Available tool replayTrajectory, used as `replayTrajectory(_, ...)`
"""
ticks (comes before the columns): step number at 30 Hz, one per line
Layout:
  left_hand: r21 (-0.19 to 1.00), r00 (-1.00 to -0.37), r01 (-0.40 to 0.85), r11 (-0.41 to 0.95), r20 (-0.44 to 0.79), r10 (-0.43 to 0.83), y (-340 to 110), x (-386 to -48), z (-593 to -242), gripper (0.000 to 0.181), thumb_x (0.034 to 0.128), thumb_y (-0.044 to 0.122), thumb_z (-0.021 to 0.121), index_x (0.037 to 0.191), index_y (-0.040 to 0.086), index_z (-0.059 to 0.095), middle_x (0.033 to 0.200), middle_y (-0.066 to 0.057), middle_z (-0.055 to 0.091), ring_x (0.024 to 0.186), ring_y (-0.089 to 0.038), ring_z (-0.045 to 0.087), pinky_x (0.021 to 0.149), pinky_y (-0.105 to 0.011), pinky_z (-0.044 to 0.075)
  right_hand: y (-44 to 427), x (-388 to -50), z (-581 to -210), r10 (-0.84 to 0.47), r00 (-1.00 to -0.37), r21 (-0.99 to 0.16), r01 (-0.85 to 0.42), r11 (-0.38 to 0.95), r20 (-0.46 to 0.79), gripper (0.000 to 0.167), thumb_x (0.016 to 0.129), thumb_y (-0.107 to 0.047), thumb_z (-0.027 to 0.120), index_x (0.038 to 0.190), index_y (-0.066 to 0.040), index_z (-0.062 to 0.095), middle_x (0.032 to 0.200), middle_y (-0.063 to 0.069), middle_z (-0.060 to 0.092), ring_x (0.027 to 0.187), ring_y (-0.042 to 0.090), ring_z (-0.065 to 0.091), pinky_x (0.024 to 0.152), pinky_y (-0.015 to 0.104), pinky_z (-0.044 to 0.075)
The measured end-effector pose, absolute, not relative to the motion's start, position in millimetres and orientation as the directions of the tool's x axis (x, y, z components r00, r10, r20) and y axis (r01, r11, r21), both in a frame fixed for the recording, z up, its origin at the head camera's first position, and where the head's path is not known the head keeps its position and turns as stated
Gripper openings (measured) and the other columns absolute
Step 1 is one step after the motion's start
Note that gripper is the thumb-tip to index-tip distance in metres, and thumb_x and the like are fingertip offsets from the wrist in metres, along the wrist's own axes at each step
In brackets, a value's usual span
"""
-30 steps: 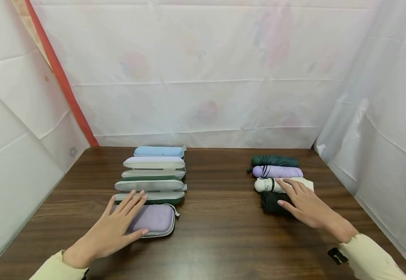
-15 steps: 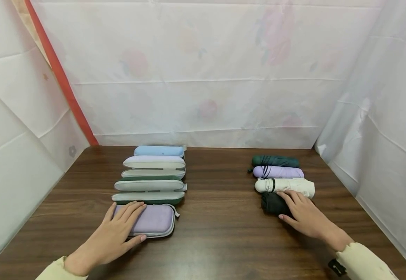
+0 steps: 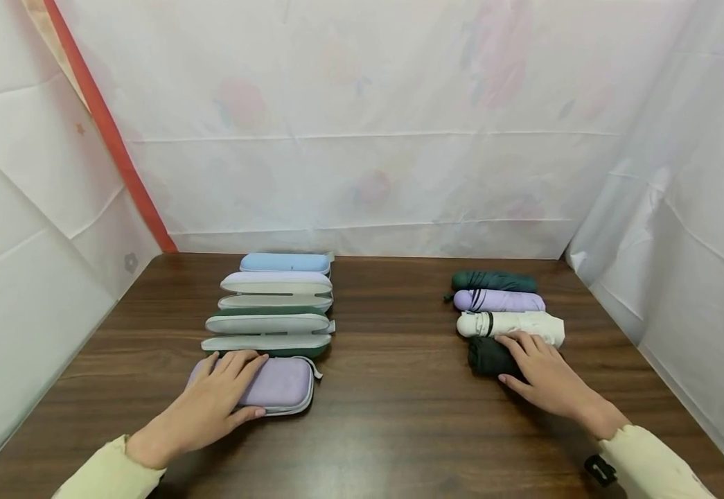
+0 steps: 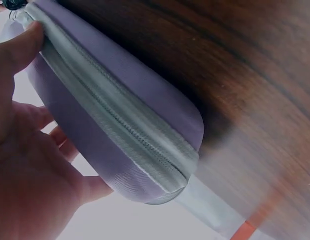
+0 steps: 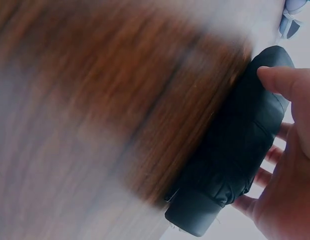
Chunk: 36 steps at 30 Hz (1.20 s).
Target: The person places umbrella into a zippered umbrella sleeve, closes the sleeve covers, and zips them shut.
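Note:
My left hand point(image 3: 202, 405) lies over the left part of a closed lilac zippered case point(image 3: 283, 383), fingers bent across its top. In the left wrist view the thumb presses the grey zipper band point(image 4: 112, 102) along the case's side; the fingers reach over the far side, partly hidden. On the right, my right hand point(image 3: 551, 383) holds a folded black umbrella point(image 3: 491, 356), thumb on its near side and fingers over the top. The right wrist view shows the umbrella's smooth dark end cap point(image 5: 193, 214) below the fingers. Both things rest on the table.
Behind the lilac case lie an open green case point(image 3: 268, 343), an open pale lilac case point(image 3: 276, 281) and a closed blue case point(image 3: 285, 262). Beyond the black umbrella lie white point(image 3: 511, 326), lilac point(image 3: 501, 301) and dark green point(image 3: 495, 281) umbrellas. White sheets point(image 3: 362, 125) surround the wooden table point(image 3: 393, 388).
Both hands have lowered onto the lilac case and black umbrella, their fingers bending more around them. The right hand has drawn back from above the white umbrella. The head view has tilted slightly.

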<state>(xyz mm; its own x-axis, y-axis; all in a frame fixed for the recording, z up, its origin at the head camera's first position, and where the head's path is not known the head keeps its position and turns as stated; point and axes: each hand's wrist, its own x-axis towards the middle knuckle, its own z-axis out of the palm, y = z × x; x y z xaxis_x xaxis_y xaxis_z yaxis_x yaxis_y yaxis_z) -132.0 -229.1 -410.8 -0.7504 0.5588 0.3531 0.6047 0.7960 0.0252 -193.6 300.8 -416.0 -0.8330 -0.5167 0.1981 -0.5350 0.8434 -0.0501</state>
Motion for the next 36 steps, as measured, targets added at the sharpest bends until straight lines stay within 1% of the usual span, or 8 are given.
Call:
replayTrajectory(4, 0.025, -0.733, 0.621, 0.783, 0.373, 0.569, -228, -134, -408, 0.072, 0.074, 0.039, 0.078, 0.128, 0.0, 0.052, 0.12, -0.01, 0.051, 0.11, -0.025, 0.047, 0.084, -0.055, 0.038, 303, -195, -418, -0.554, -0.795, -0.008, -0.573, 0.819, 0.25, 0.066, 0.082, -0.027, 0.075, 0.133, 0.002, 0.047, 0.124, 0.018, 0.047, 0.111, 0.038, 0.046, 0.088, 0.056, 0.038)
replayTrajectory(8, 0.037, -0.732, 0.623, 0.781, 0.381, 0.565, -227, -135, -405, 0.072, 0.0697, 0.038, 0.082, 0.124, -0.002, 0.056, 0.116, -0.01, 0.054, 0.107, -0.025, 0.05, 0.083, -0.053, 0.039, 305, -199, -420, -0.598, -0.733, 0.027, -0.625, 0.78, 0.323, 0.068, 0.075, -0.022, 0.081, 0.126, 0.008, 0.048, 0.116, 0.021, 0.05, 0.104, 0.036, 0.051, 0.085, 0.052, 0.042)
replayTrajectory(11, 0.057, -0.737, 0.621, 0.782, 0.383, 0.557, -226, -136, -404, 0.072, 0.0666, 0.037, 0.085, 0.121, -0.002, 0.059, 0.114, -0.01, 0.056, 0.105, -0.025, 0.052, 0.084, -0.053, 0.041, 307, -201, -419, -0.596, -0.732, 0.008, -0.63, 0.777, 0.33, 0.066, 0.074, -0.019, 0.082, 0.123, 0.009, 0.049, 0.111, 0.021, 0.051, 0.101, 0.035, 0.052, 0.085, 0.049, 0.043)
replayTrajectory(15, 0.08, -0.746, 0.616, 0.784, 0.38, 0.548, -224, -136, -403, 0.07, 0.0648, 0.036, 0.086, 0.119, -0.001, 0.062, 0.111, -0.009, 0.057, 0.103, -0.024, 0.054, 0.083, -0.052, 0.043, 307, -202, -417, -0.582, -0.76, -0.022, -0.613, 0.789, 0.29, 0.064, 0.075, -0.021, 0.081, 0.123, 0.008, 0.05, 0.111, 0.02, 0.051, 0.101, 0.033, 0.053, 0.083, 0.048, 0.044)
replayTrajectory(19, 0.072, -0.739, 0.619, 0.782, 0.392, 0.548, -220, -136, -402, 0.065, 0.0672, 0.037, 0.083, 0.118, 0.002, 0.064, 0.108, -0.006, 0.058, 0.098, -0.021, 0.056, 0.08, -0.049, 0.045, 308, -201, -416, -0.574, -0.775, -0.024, -0.6, 0.799, 0.265, 0.063, 0.076, -0.023, 0.08, 0.124, 0.005, 0.051, 0.112, 0.017, 0.051, 0.101, 0.031, 0.053, 0.082, 0.047, 0.045)
replayTrajectory(21, 0.071, -0.738, 0.616, 0.784, 0.399, 0.544, -218, -137, -400, 0.061, 0.07, 0.039, 0.081, 0.118, 0.004, 0.065, 0.107, -0.005, 0.059, 0.095, -0.019, 0.057, 0.077, -0.046, 0.047, 307, -201, -415, -0.573, -0.777, -0.02, -0.597, 0.802, 0.261, 0.063, 0.077, -0.024, 0.08, 0.125, 0.005, 0.051, 0.112, 0.017, 0.051, 0.102, 0.03, 0.053, 0.082, 0.047, 0.046)
replayTrajectory(27, 0.127, -0.769, 0.601, 0.789, 0.361, 0.528, -206, -139, -391, 0.051, 0.0802, 0.042, 0.073, 0.119, 0.009, 0.066, 0.108, -0.002, 0.06, 0.09, -0.015, 0.059, 0.068, -0.036, 0.049, 308, -200, -414, -0.579, -0.772, -0.021, -0.605, 0.796, 0.263, 0.063, 0.078, -0.024, 0.079, 0.126, 0.005, 0.051, 0.114, 0.017, 0.051, 0.102, 0.031, 0.053, 0.083, 0.047, 0.045)
replayTrajectory(36, 0.25, -0.799, 0.597, 0.762, 0.267, 0.539, -180, -154, -367, 0.048, 0.0846, 0.049, 0.066, 0.119, 0.015, 0.068, 0.111, 0.001, 0.064, 0.095, -0.013, 0.061, 0.074, -0.038, 0.05, 308, -201, -413, -0.589, -0.767, -0.015, -0.612, 0.79, 0.256, 0.064, 0.078, -0.023, 0.079, 0.126, 0.006, 0.051, 0.113, 0.016, 0.051, 0.103, 0.03, 0.053, 0.085, 0.047, 0.045)
